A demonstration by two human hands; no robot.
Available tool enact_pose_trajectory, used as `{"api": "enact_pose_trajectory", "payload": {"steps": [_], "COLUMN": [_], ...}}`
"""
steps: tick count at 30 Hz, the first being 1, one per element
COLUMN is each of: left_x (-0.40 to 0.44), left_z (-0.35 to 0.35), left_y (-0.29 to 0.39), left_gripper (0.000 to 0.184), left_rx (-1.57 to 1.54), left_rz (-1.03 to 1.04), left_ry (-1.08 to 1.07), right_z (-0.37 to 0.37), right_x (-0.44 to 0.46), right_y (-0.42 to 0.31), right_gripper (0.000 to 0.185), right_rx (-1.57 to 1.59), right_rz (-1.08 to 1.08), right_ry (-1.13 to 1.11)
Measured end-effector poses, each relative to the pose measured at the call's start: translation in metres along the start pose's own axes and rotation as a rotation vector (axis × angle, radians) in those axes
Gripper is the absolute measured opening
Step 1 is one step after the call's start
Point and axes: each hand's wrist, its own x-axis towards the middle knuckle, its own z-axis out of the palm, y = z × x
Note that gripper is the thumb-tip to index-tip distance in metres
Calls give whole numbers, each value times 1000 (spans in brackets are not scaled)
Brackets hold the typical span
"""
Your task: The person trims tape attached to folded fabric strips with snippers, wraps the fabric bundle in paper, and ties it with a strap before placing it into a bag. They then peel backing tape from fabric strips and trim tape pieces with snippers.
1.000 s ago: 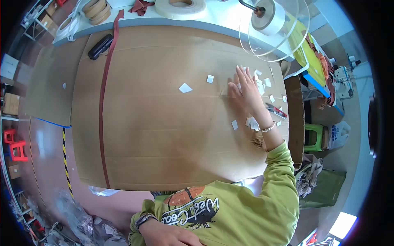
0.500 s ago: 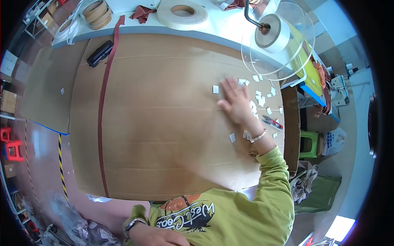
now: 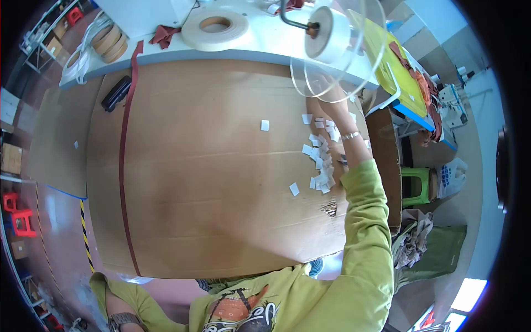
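My right hand reaches past the scattered white pieces to the far right of the cardboard, behind the clear discs of a tape reel. The discs and blur hide its fingers, so I cannot tell what it holds. Under and beside my right forearm lies a loose heap of small white pieces. One white square lies apart, left of them. A small cutter is partly covered by the forearm. My left hand is cut off at the bottom edge; only the wrist with a watch shows.
A dark red strip runs down the cardboard's left side, beside a black stapler-like object. On the white table behind stand a large white tape roll and tan rolls. A green stool stands at right.
My right hand has moved away from me, over the pieces to beneath the reel. Several white pieces now lie closer together. My left hand has moved left, out of frame. The view has shifted slightly.
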Motion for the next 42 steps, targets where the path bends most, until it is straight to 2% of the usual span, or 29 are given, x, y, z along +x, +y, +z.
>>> {"api": "enact_pose_trajectory", "payload": {"steps": [1, 3, 4, 5, 7, 8, 10, 12, 14, 18, 20, 22, 23, 25, 27, 28, 30, 31, 32, 34, 42], "left_x": [6, 17, 18, 17, 24, 20, 14, 17, 22, 36, 46, 64, 65, 61, 58, 56, 60, 56, 53, 46, 38], "left_z": [-5, -12, -8, -1, 2, 4, 6, 8, 9, 4, 0, -1, -4, -6, -6, -5, 3, 6, 9, 11, 22], "left_y": [-3, -13, -28, -48, -79, -85, -91, -94, -97, -105, -108, -107, -99, -73, -58, -56, -53, -48, -43, -40, -29], "left_gripper": [10, 10, 13, 27, 14, 14, 22, 22, 21, 19, 16, 11, 11, 5, 4, 4, 3, 2, 2, 2, 8], "left_rx": [-33, -96, -55, -10, 30, 34, -39, -55, -74, -84, -77, -114, -111, -53, 16, 27, 93, 118, 143, 191, 437], "left_rz": [-9, -32, -159, -286, -542, -544, -672, -650, -598, -520, -471, -342, -347, -211, -55, -53, -71, -82, -88, -102, -209], "left_ry": [20, 64, -289, -641, -45, -41, 154, 182, 238, 360, 455, 714, 723, 838, 945, 945, 911, 893, 876, 849, 754], "right_z": [-1, -3, -2, -2, -15, -26, -49, -51, -80, -134, -157, -171, -175, -183, -200, -211, -237, -244, -263, -271, -281], "right_x": [5, 14, 15, 16, 12, 9, -1, -21, -43, -95, -108, -111, -109, -104, -90, -88, -96, -107, -150, -129, -134], "right_y": [6, 13, 14, 15, 19, 19, 28, 88, 120, 160, 158, 148, 140, 118, 60, 27, -47, -73, -33, -108, -134], "right_gripper": [15, 15, 15, 14, 15, 15, 20, 17, 15, 17, 19, 18, 17, 15, 15, 18, 18, 20, 47, 63, 53], "right_rx": [-3, -133, -192, -250, -290, -289, -269, -11, -25, -355, -458, -409, -349, -215, 105, 224, 293, 348, 706, 1078, 1245], "right_rz": [8, 56, 81, 105, 32, 26, 177, 271, 455, 643, 713, 688, 663, 613, 420, 227, 92, -69, -503, -910, -1103], "right_ry": [14, -99, -160, -224, -223, -221, -218, 36, 195, 155, 21, 67, 119, 225, 453, 554, 735, 864, 559, 555, 680]}}
